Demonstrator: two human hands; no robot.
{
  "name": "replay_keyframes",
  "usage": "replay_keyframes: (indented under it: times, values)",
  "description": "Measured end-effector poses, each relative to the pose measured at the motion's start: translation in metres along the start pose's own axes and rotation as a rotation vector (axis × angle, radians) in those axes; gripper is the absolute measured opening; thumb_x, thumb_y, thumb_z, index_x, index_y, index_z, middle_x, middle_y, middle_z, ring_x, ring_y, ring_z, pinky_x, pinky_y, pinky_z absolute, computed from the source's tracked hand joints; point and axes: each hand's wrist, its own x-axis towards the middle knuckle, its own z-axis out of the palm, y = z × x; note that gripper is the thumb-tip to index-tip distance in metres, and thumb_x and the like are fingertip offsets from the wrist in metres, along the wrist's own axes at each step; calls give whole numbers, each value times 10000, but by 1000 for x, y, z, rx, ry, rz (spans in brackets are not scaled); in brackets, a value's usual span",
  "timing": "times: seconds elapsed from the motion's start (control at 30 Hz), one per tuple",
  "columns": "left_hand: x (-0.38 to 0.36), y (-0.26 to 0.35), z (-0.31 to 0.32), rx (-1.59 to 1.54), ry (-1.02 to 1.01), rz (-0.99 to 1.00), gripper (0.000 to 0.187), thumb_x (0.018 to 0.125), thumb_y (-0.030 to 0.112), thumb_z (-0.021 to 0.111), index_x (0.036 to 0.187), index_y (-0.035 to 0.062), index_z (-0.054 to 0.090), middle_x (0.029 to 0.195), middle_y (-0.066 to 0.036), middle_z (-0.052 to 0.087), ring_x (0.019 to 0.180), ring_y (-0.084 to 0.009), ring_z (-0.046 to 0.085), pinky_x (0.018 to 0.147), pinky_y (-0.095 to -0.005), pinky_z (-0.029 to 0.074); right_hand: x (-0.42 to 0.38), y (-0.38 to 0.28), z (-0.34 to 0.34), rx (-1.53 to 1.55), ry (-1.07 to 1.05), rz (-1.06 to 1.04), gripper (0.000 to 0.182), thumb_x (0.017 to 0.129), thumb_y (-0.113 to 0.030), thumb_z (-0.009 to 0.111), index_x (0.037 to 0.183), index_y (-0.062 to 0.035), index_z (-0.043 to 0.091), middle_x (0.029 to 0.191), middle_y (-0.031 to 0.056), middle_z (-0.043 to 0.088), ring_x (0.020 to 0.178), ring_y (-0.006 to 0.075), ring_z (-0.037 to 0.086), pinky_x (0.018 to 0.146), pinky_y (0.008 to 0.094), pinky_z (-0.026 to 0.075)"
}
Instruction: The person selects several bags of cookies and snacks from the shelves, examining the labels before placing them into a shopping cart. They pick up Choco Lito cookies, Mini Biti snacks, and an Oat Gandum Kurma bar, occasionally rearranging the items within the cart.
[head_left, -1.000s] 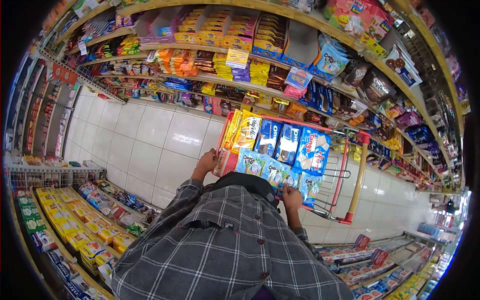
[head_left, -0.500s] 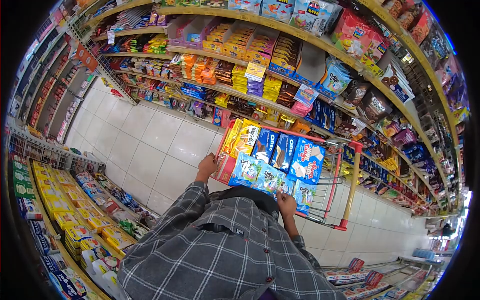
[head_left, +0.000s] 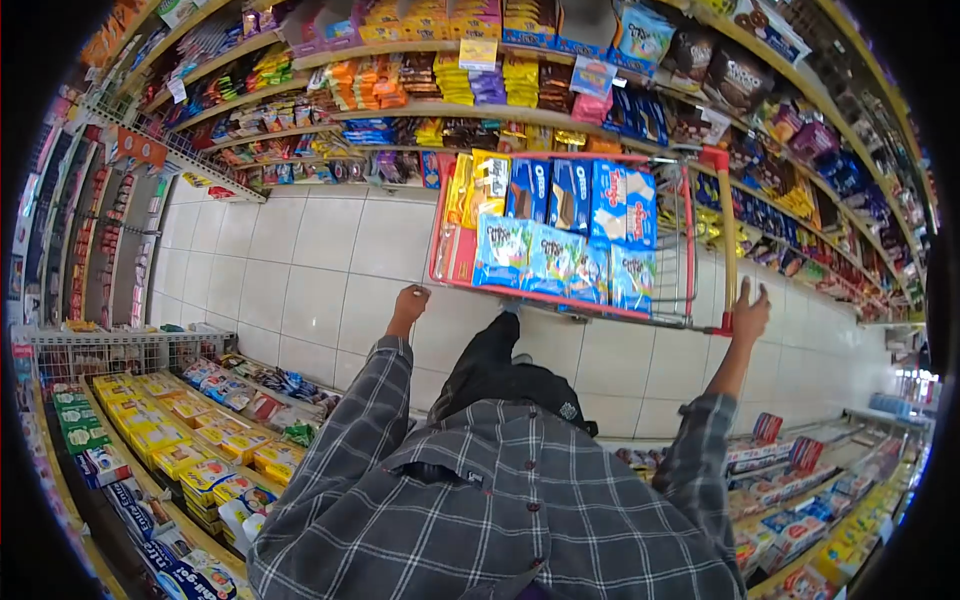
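Note:
A shopping cart (head_left: 692,240) with a red rim stands ahead of me, filled with snack packs. Blue Oreo packs (head_left: 548,190), a blue-and-white Tango pack (head_left: 622,205) and yellow packs (head_left: 488,180) lie along its far side. Light-blue pouches (head_left: 560,262) line the near side, with a red box (head_left: 460,255) at the left end. My right hand (head_left: 752,308) is at the near end of the yellow handlebar (head_left: 728,240), fingers spread, gripping nothing. Left of the cart, my left hand (head_left: 408,304) hangs over the floor, its fingers loosely bent and apart from the rim.
Shelves of packaged sweets and biscuits (head_left: 480,85) curve along the far side, close to the cart. Yellow boxes (head_left: 165,430) fill a low shelf at lower left. More shelving (head_left: 800,510) stands at lower right. White floor tiles (head_left: 300,240) stretch left of the cart.
My left hand has come off the cart's left end. My right hand has moved from the near-side pouches rightward to the handlebar's end. My view has shifted, so the cart appears straighter.

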Motion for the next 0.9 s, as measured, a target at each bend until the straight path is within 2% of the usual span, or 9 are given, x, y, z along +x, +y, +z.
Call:
replay_keyframes:
  times: [0.07,0.13,0.23,0.3,0.37,0.47,0.63,0.77,0.9]
  values:
    - [-15,-2,6,-181,12,-35,299,908,323,629,1080,80,658,817,-72,669,616,-148,619,490,-316,488,17,55,56,31,-438,67,638,936,-592,453,1295,-68,522,1173,245,630,1109,428,594,890,501,478]
    - [-32,7,17,-326,71,-61,284,921,322,616,1078,90,662,852,-82,672,676,-143,632,527,-318,499,-22,-10,13,-164,-344,119,727,893,-684,435,1274,-69,511,1131,256,649,1087,436,609,872,513,486]
    - [-19,20,27,-408,165,141,360,973,333,522,1226,89,597,1030,-65,658,791,-185,645,634,-339,515,-18,-7,17,-192,-322,97,751,852,-730,450,1264,-108,536,1115,221,670,1052,417,633,868,513,493]
    - [27,26,26,-380,388,461,307,944,300,581,1041,18,657,927,-125,693,778,-208,658,658,-367,525,-28,-11,24,-197,-292,78,743,854,-726,452,1251,-106,549,1109,222,672,1061,417,629,875,512,490]
    - [40,52,22,-385,368,591,331,921,297,605,1038,-7,664,940,-159,703,792,-248,672,718,-370,522,-34,-11,33,-221,-270,8,737,848,-706,485,1244,-89,562,1112,230,668,1071,420,623,885,507,487]
    - [86,37,30,-399,408,538,314,858,272,661,1019,3,688,845,-164,703,768,-235,678,702,-362,520,-50,-20,40,-190,-274,-59,698,850,-645,532,1212,-50,581,1124,232,662,1083,423,615,904,502,475]
    - [88,43,36,-680,311,344,255,780,254,707,887,23,726,795,-160,705,755,-247,687,689,-372,523,-12,20,65,-20,-354,-79,725,798,-612,676,1104,37,572,691,64,589,557,192,585,505,332,459]
    - [81,49,33,-580,357,347,197,842,176,682,929,5,725,752,-95,700,631,-153,635,555,-312,494,0,14,60,-120,-460,27,757,792,-579,702,1141,79,566,875,164,648,736,274,639,677,394,498]
    - [48,63,15,-551,381,305,241,820,232,708,953,33,736,770,-108,709,678,-158,645,624,-306,499,17,35,67,-98,-503,-27,767,792,-568,705,1159,89,560,1025,232,646,923,342,632,824,433,483]
